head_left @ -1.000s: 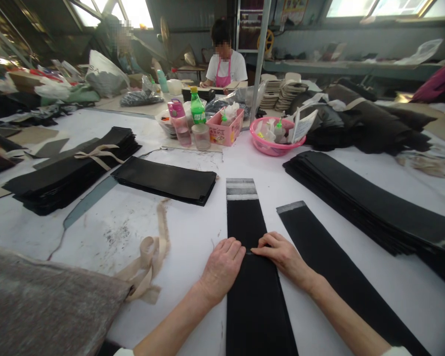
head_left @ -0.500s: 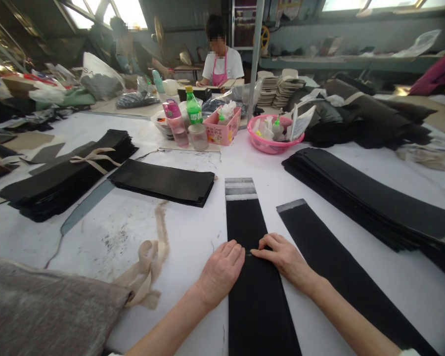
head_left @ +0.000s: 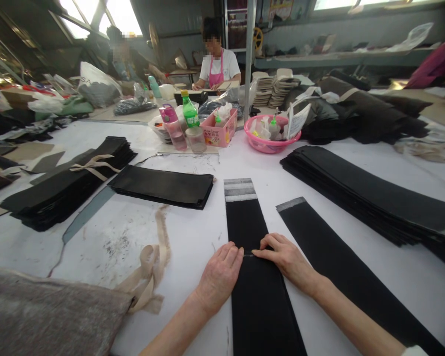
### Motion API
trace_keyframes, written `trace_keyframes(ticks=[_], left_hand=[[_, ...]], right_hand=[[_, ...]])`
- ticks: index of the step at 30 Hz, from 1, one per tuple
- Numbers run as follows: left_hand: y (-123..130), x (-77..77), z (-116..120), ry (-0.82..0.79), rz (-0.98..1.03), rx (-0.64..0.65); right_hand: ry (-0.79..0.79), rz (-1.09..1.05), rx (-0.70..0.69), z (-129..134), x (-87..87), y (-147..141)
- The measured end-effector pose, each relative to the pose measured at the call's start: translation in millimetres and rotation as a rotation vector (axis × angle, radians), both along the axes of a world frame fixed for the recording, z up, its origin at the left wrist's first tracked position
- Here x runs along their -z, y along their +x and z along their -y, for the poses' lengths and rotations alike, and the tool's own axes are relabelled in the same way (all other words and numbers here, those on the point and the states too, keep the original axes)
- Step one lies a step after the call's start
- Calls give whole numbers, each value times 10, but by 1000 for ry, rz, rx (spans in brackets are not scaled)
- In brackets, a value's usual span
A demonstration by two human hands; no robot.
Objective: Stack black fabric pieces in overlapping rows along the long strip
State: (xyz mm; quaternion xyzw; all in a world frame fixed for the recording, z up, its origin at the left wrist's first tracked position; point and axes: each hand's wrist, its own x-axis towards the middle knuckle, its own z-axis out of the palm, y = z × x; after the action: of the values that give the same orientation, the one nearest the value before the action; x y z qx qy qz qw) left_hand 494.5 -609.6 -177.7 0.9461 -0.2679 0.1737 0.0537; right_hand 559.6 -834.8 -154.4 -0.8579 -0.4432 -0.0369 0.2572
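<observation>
A long black strip (head_left: pixel 261 306) runs away from me down the middle of the white table. Its far edge lies across more black strips (head_left: pixel 244 215), whose far ends show grey-white bands in steps. At the left corner of that edge my left hand (head_left: pixel 220 272) is closed, fingertips pressed on the strip. Thumb and forefinger of my right hand (head_left: pixel 284 257) pinch the same edge near its right corner. A thin pale line shows between the two hands. Another black strip (head_left: pixel 330 252) with a grey end lies just right of my right hand.
Black strips are stacked at right (head_left: pixel 356 183), and shorter black pieces (head_left: pixel 163 185) at left beside a tied bundle (head_left: pixel 70 188). Beige cloth ribbon (head_left: pixel 152 267) and grey cloth (head_left: pixel 52 316) lie near left. A pink basin (head_left: pixel 272 143), pink box (head_left: pixel 219 132) and green bottle (head_left: pixel 190 111) stand farther back. A person (head_left: pixel 220 64) sits opposite.
The near strip has shifted slightly to the right against the strips beneath it, both hands staying at its far edge. The whole view has moved a little.
</observation>
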Motion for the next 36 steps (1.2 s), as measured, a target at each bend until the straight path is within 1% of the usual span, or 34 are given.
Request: trace_keyframes(ticks=[6,12,17,24,28,30,33,36], left_hand=[[-6,-17,9,24,4,21],[-50,-52,-2,59,14,37],[-123,-47,-50,91,21,17],[-176,-25,-91,81,19,-28],[-197,-55,-98,74,41,-55],[-201,-101,-66,74,43,-84],[-191,-177,63,60,15,-156],[-167,-192,235,76,-14,-151]], right_hand=[[-4,9,0,10,30,9],[-9,2,18,21,16,-6],[10,17,27,26,28,-14],[3,12,22,42,45,-18],[-4,23,24,46,44,-18],[-14,31,27,43,34,-20],[-31,35,32,38,10,-31],[-26,35,34,36,3,-46]])
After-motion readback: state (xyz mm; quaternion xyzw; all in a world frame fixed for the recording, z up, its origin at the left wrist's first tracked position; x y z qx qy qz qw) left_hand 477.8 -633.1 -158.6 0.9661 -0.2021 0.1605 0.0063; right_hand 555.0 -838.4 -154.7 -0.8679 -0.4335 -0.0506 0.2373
